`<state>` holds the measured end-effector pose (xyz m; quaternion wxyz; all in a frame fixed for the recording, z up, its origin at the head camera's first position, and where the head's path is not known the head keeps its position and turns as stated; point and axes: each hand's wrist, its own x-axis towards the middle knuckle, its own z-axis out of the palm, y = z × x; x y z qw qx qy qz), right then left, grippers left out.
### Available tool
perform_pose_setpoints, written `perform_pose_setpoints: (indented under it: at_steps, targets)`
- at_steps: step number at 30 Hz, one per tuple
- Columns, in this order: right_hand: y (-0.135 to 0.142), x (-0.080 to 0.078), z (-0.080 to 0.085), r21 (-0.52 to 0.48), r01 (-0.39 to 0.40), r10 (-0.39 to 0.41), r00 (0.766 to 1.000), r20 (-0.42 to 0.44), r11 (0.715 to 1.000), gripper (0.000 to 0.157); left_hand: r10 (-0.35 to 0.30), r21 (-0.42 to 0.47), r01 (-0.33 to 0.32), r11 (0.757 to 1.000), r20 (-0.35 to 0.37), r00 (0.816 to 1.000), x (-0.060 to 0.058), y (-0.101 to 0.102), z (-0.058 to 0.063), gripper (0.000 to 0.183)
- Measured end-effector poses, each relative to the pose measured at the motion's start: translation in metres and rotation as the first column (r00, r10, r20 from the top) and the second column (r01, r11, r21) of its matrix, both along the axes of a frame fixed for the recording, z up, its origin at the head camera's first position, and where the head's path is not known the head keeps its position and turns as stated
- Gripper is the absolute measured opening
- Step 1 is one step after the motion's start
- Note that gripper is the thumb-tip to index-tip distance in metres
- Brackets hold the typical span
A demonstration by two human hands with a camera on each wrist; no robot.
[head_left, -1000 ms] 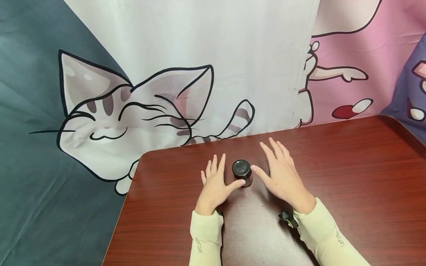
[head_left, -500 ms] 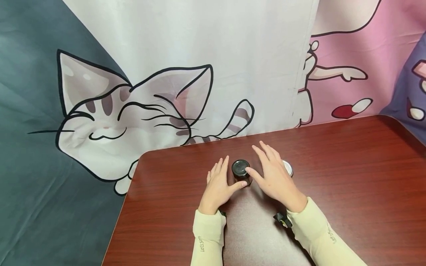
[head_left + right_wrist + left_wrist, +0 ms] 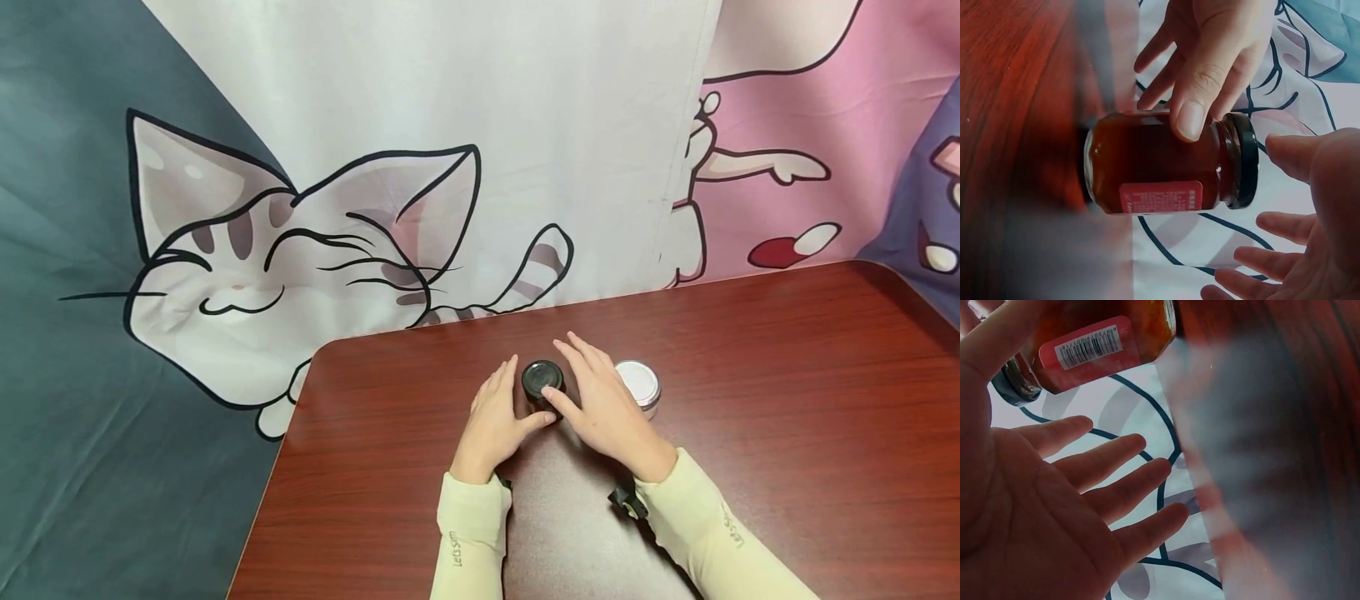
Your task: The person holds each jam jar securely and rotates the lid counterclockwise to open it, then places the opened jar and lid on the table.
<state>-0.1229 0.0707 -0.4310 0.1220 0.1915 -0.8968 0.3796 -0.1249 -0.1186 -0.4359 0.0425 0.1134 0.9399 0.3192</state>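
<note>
Probable reaching stage: left hand [image 3: 491, 425] and right hand [image 3: 609, 410], grips wide, flank dark-lidded jar [image 3: 541, 377] near table's [image 3: 787, 408] far edge; closing fingers seems needed.

Amber-brn jar [image 3: 1147, 156], blk lid [image 3: 1246, 165], red-brn tbl [image 3: 787, 417], gry-striped cat print [image 3: 345, 208]

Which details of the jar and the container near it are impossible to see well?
Head: lower body of the jar, mostly behind the left hand and right hand.
Head: white-lidded container, partly behind the right hand.
Left wrist: part of the jar, cut off by the top edge.
Right wrist: fine print on the label, too small and blurred.
</note>
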Motion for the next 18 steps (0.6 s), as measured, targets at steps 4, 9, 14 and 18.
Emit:
perform_pose_setpoints:
  at_steps: [4,9,14,18]
  targets:
    - [-0.0033,0.0000,-0.0041,-0.003,-0.012,0.012,1.000,0.007,1.000,0.065,-0.016,-0.001,0.016,1.000,-0.013,1.000,-0.0001,0.0009,-0.0012,0.097]
    - [-0.0049,-0.0002,-0.0081,-0.011,-0.018,0.018,1.000,-0.011,1.000,0.063,-0.036,-0.018,0.035,0.999,-0.053,0.998,-0.0011,0.0023,-0.0034,0.089]
    - [-0.0058,0.0010,-0.0068,-0.022,-0.036,0.036,0.999,-0.013,0.999,0.062,-0.061,-0.032,0.058,0.998,-0.095,0.994,-0.0024,0.0037,-0.0059,0.078]
    - [-0.0078,0.0017,-0.0071,-0.017,-0.077,0.077,0.997,-0.006,0.997,0.062,-0.062,-0.031,0.059,0.998,-0.091,0.994,-0.0019,0.0031,-0.0061,0.072]
